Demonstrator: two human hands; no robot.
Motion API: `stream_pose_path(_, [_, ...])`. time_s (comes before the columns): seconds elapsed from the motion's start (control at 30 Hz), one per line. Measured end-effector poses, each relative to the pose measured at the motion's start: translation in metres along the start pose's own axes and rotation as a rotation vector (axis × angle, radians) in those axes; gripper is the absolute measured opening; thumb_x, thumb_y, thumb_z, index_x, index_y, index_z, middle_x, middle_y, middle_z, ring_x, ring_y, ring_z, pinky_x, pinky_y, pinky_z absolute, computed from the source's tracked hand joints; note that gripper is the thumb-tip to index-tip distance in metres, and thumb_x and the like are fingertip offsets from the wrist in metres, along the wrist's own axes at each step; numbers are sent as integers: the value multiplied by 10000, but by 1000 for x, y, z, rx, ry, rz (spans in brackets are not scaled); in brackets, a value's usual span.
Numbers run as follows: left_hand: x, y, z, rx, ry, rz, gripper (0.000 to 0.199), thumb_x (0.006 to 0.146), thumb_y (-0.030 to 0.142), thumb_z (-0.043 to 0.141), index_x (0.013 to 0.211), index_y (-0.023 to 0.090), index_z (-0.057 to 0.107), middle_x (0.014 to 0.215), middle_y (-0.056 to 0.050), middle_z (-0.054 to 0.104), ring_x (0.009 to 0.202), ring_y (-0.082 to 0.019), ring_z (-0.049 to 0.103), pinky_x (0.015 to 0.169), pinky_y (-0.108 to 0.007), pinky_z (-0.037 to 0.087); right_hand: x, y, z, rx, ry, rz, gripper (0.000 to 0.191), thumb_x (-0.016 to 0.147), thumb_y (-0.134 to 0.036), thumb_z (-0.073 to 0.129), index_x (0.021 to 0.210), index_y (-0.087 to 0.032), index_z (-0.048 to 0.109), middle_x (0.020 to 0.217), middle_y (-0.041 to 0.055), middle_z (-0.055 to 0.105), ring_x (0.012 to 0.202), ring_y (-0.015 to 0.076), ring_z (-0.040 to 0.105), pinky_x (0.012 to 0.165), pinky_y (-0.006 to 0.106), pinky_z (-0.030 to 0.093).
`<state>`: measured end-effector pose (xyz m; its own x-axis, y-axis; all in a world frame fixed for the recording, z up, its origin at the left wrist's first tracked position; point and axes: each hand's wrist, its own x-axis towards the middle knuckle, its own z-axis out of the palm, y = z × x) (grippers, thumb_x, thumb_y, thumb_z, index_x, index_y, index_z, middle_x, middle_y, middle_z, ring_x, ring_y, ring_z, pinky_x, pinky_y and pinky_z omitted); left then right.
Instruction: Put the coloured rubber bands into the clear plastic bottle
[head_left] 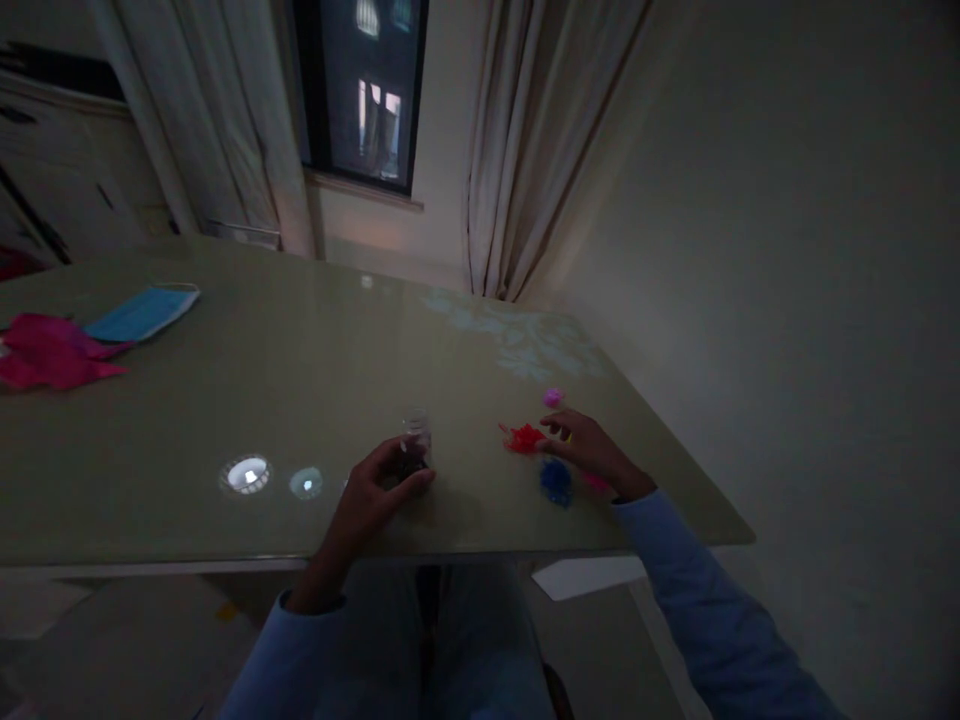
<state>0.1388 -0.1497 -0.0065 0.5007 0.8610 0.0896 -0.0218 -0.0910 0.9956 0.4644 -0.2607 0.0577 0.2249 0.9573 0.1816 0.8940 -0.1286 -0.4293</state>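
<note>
A small clear glass jar (417, 430) with dark contents stands on the table, and my left hand (379, 490) is wrapped round its lower part. To the right, my right hand (585, 445) hovers over small coloured piles, its fingers curled at the right edge of a red pile (523, 438). Whether its fingertips hold anything is too small to tell. A blue pile (556, 482) lies just below that hand. Partly under the wrist is a pink pile (595, 482). Beyond the fingers sits a pinkish-purple clump (553, 398). A bit of yellow shows beside the fingers.
The glossy table (300, 380) has its near edge just before my lap. At the far left lie a blue face mask (142, 314) and a crumpled bright pink piece (52, 352). A wall runs along the right side; curtains and a window are behind.
</note>
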Motion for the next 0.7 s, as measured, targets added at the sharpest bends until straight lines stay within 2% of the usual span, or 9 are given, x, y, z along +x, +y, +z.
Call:
stream_pose_path(0.13, [-1, -2, -1, 64, -26, 25, 477, 715, 468, 763, 1088, 184, 675, 1068, -101, 750, 979, -253, 714, 893, -397, 577, 6, 6, 2, -93, -55, 3, 355, 708, -367, 807, 997, -166, 764, 853, 56, 722, 674, 172, 622, 621, 275, 460])
stream_pose_path(0.3, [-2, -6, -2, 129, -6, 29, 462, 687, 485, 780, 1054, 217, 695, 1031, -73, 762, 942, -265, 722, 868, -406, 587, 16, 0, 12, -204, -97, -40, 175, 707, -292, 806, 857, -205, 792, 805, 49, 735, 712, 195, 649, 615, 265, 435])
stream_pose_path(0.4, [-2, -8, -4, 185, -11, 21, 509, 669, 518, 785, 1079, 226, 704, 1063, -73, 761, 966, -277, 718, 876, -407, 582, 20, 1, 15, -212, -104, -30, 84, 705, -244, 794, 781, -207, 791, 762, 40, 739, 702, 197, 660, 616, 262, 436])
stream_pose_path(0.5, [-1, -11, -7, 238, -10, 15, 558, 636, 555, 790, 1082, 226, 716, 1107, -80, 755, 1014, -296, 707, 907, -416, 568, 21, 3, 15, -212, -106, -26, 94, 705, -231, 792, 797, -215, 797, 782, 38, 750, 730, 195, 667, 630, 258, 433])
stream_pose_path(0.7, [-1, -12, -8, 298, 13, 52, 535, 622, 570, 793, 1058, 266, 732, 1135, -62, 750, 1032, -302, 702, 903, -403, 568, 21, 6, 19, -179, -64, -12, 28, 690, -251, 801, 696, -228, 784, 693, 13, 733, 660, 168, 643, 596, 244, 403])
